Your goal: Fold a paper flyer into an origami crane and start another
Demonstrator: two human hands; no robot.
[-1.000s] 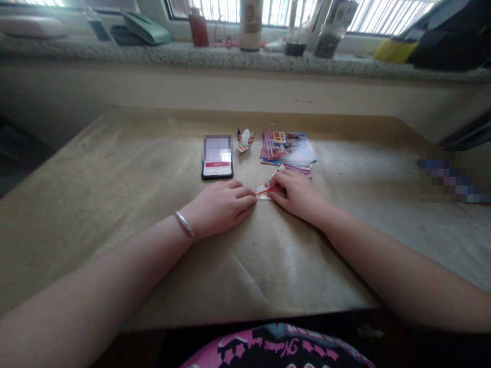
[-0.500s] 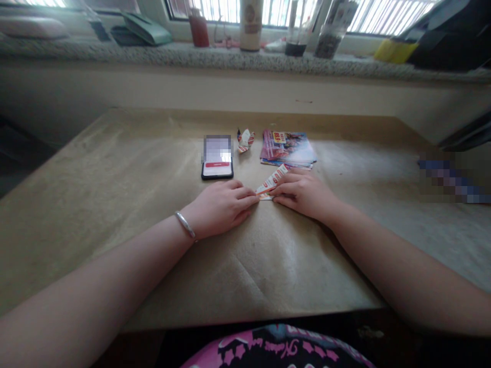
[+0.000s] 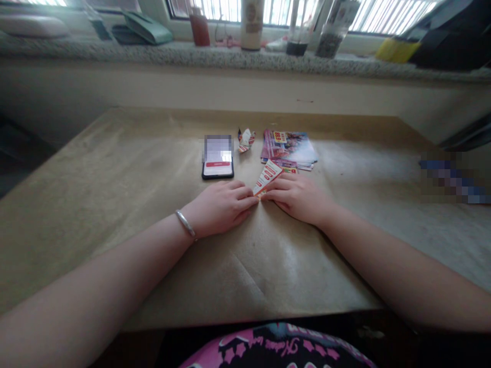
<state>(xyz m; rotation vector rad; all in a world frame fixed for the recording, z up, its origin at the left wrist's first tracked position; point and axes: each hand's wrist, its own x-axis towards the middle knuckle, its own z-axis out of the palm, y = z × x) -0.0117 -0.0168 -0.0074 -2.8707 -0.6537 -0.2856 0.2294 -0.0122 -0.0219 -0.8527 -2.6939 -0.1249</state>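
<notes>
A folded piece of printed paper (image 3: 269, 176), white with red and orange marks, lies on the table between my hands, its narrow tip toward me. My left hand (image 3: 226, 207) has its fingers together, the fingertips pinching that tip. My right hand (image 3: 301, 197) rests on the paper's right side, thumb and fingers closed over its lower edge and hiding part of it. Just beyond the paper lies a stack of colourful printed leaflets (image 3: 297, 145). To the left of the stack sits a small folded paper figure (image 3: 245, 141) with pointed flaps.
A phone (image 3: 218, 171) with a lit screen lies beyond my left hand. The table (image 3: 126, 204) has a tan cover. Bottles, including a red one (image 3: 200, 28), stand along the stone windowsill (image 3: 215, 57). A blurred blue item (image 3: 456, 179) is at the right edge.
The folded paper has turned to point more away from me, and more of its printed face shows. My right hand has shifted slightly left and toward me. My left hand has barely moved.
</notes>
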